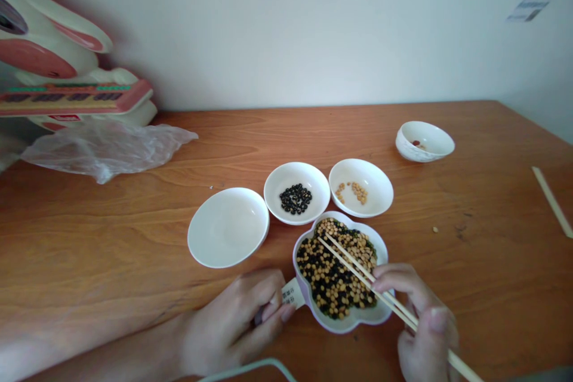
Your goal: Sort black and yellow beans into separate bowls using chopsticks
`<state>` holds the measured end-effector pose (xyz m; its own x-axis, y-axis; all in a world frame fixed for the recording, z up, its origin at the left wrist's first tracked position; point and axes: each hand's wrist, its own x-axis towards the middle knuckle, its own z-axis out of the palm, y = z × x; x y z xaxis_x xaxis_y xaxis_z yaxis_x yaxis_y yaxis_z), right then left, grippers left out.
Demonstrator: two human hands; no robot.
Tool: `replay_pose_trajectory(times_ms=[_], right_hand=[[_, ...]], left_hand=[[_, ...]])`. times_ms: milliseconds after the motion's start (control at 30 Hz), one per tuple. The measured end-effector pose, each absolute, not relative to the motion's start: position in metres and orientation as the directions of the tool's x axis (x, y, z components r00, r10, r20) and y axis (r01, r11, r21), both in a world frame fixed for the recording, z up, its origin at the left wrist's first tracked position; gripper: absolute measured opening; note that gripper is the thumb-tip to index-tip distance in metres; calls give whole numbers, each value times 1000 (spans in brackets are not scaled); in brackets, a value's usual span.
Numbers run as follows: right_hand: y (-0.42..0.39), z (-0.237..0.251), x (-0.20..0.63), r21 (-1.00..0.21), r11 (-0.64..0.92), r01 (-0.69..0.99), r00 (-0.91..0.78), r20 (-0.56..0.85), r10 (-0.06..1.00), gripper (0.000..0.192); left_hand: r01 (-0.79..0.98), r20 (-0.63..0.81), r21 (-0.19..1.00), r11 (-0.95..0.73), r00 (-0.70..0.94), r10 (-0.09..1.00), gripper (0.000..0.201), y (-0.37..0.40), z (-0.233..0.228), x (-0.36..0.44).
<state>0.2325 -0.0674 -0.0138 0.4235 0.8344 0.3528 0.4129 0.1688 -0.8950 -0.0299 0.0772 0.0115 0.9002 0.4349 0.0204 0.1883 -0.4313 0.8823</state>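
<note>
My left hand grips the labelled handle of a flower-shaped dish. Mixed yellow soybeans, black beans and some small green ones fill the dish. In my right hand is a pair of chopsticks, their tips slightly apart over the beans near the dish's far side. No bean shows between the tips. Behind the dish, one white bowl holds black beans, and another white bowl holds a few soybeans. Left of these stands an empty white bowl.
At the back right sits a small white bowl with a few reddish bits. A clear plastic bag lies before a toy keyboard on the left. One loose bean and a pale strip lie on the wooden table.
</note>
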Motion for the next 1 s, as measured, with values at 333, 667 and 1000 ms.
replay_pose_trajectory(times_ms=[333, 667, 1000], right_hand=[[-65, -16, 234, -883, 220, 414, 418, 400, 816, 52], [-65, -19, 233, -892, 194, 408, 460, 385, 800, 55], [-65, -19, 231, -900, 169, 402, 507, 372, 777, 56]], left_hand=[[195, -2, 894, -404, 903, 431, 26, 77, 11, -31], [187, 14, 894, -406, 897, 443, 27, 77, 12, -30], [194, -1, 893, -407, 903, 429, 27, 77, 12, -30]])
